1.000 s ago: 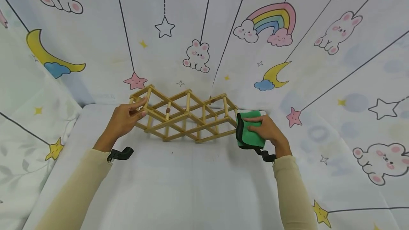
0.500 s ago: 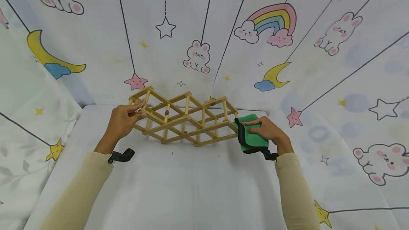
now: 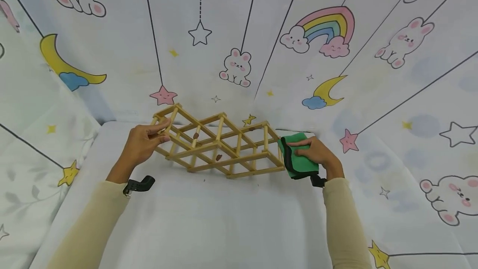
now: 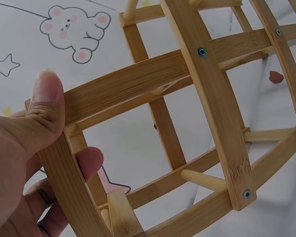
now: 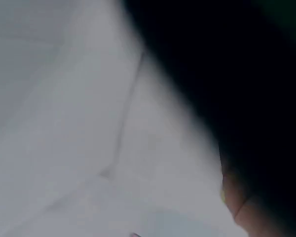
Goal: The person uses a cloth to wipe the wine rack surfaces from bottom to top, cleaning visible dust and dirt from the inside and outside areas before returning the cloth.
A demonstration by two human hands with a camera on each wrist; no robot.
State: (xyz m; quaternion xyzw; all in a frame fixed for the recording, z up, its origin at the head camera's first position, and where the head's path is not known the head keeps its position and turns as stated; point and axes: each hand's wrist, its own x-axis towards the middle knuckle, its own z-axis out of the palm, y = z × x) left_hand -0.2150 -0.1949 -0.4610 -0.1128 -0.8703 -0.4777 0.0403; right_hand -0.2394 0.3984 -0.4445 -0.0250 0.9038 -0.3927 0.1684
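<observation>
A lattice rack of light wooden slats and dowels [image 3: 257, 172] stretches across the back of the white table. At its left end, my left hand [image 3: 143, 142] grips the frame; in the left wrist view the thumb lies on top of a slat [image 4: 123, 81] and the fingers wrap from beneath. My right hand [image 3: 319, 152] holds a folded green cloth with black edging [image 3: 304, 165] against the rack's right end. In the right wrist view, a blurred black shape covers most of the right hand [image 5: 256, 219].
White table cloth [image 3: 224, 219] spreads in front of the rack. Behind and beside it hang white sheets [image 3: 123, 45] printed with rabbits, stars and moons. Small reddish-brown specks [image 3: 218, 157] show among the slats.
The rack's right end sits a little lower, and the right hand with the cloth has shifted slightly right and down. The left hand keeps its grip. The head view has shifted slightly.
</observation>
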